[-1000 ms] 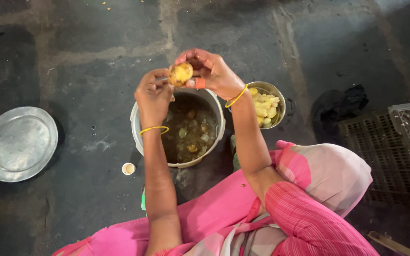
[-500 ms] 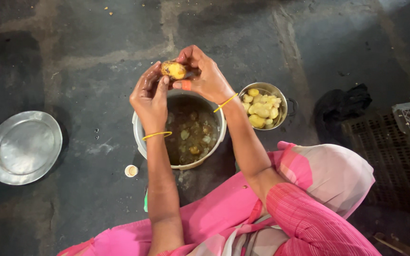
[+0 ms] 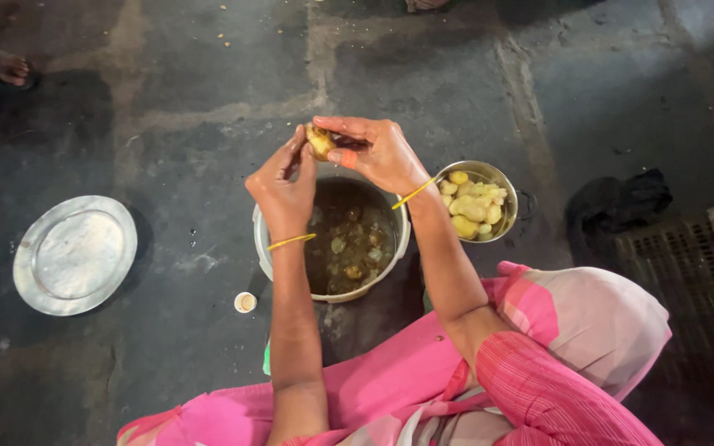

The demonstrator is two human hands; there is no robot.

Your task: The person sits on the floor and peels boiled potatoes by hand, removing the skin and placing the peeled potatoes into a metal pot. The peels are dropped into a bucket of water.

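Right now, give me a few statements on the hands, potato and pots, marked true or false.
1. Both hands, the left hand and the right hand, are on the potato. True.
2. The potato is held above the big pot. True.
3. The small bowl holds only water. False: it holds pale yellow peeled potatoes.
4. The flat metal plate sits inside the big pot. False: it lies apart on the floor, on the left-hand side.
5. The big pot holds dark liquid with pieces in it. True.
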